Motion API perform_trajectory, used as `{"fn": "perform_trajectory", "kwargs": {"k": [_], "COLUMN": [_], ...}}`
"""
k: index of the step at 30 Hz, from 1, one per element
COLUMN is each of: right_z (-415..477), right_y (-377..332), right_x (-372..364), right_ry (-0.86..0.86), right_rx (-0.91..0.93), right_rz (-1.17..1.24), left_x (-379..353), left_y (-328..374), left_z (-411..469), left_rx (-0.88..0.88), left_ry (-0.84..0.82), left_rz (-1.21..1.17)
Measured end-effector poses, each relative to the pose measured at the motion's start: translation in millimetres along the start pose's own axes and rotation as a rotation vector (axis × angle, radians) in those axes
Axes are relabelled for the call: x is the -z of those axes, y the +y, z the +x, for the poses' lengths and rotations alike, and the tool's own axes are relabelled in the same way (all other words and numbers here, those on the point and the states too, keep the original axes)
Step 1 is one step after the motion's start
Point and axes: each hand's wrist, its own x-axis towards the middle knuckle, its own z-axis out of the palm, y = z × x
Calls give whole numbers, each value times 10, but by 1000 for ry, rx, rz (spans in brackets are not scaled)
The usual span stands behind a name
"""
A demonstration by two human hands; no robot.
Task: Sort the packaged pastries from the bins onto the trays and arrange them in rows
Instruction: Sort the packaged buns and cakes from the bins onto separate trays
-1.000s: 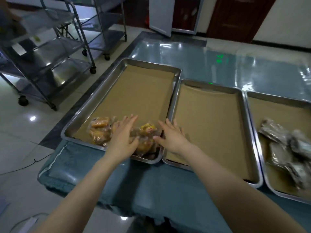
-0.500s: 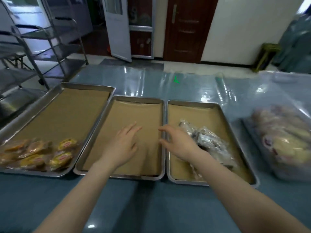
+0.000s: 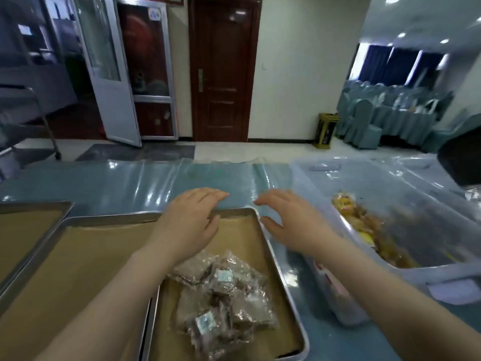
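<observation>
My left hand hovers with relaxed fingers over the far end of the right-hand metal tray, holding nothing. My right hand is spread open in the air between that tray and a clear plastic bin. A pile of dark packaged pastries in clear wrappers lies on the tray's brown paper, near me. Inside the bin lie yellow and brown packaged pastries, blurred. The middle tray holds only brown paper.
A third tray shows at the far left edge. The table has a glossy blue-green cover. A dark object stands at the far right. Beyond are a brown door, a metal rack and covered chairs.
The view has swung right: the left tray with yellow pastries has left the frame and the clear bin is now close. Both hands moved right with it, still holding nothing.
</observation>
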Motion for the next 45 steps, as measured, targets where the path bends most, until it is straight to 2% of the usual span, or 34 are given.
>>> {"fn": "perform_trajectory", "kwargs": {"k": [2, 5, 11, 15, 21, 23, 28, 31, 34, 36, 39, 42, 45], "right_z": [-86, -156, -209, -209, -32, 64, 290, 300, 337, 358, 316, 270, 259], "right_y": [368, 979, 2266, 3068, 3871, 4037, 4260, 4319, 4393, 4462, 4518, 4557, 4559], "right_x": [192, 402, 634, 675, 454, 322, -109, -384, -540, -630, -831, -957, -988], "right_ry": [24, -45, -110, -193, -307, -330, -304, -345, -239, -159, -256, -265, -254], "right_rx": [-38, -30, -13, -84, -171, -230, -522, -480, -467, -515, -492, -500, -484], "right_rz": [2, -60, -59, -61, -57, -26, 114, 25, 9, 87, 101, 119, 77], "left_x": [-152, -426, -1020, -1410, -1823, -1971, -2489, -2838, -3068, -3165, -3287, -3426, -3516], "left_y": [212, 575, 1442, 1934, 2200, 2235, 2278, 2231, 2120, 2074, 2037, 2050, 2086], "left_z": [221, 581, 1148, 1462, 2084, 2308, 2700, 2666, 2536, 2479, 2354, 2238, 2190], "left_rx": [-12, -15, 139, 164, 212, 225, 324, 363, 382, 425, 485, 385, 369], "left_ry": [-4, -33, 10, -87, -240, -295, -437, -548, -670, -669, -693, -786, -785], "left_rz": [-23, -16, -176, -235, -185, -172, -172, -4, 260, 318, 410, 505, 428]}}
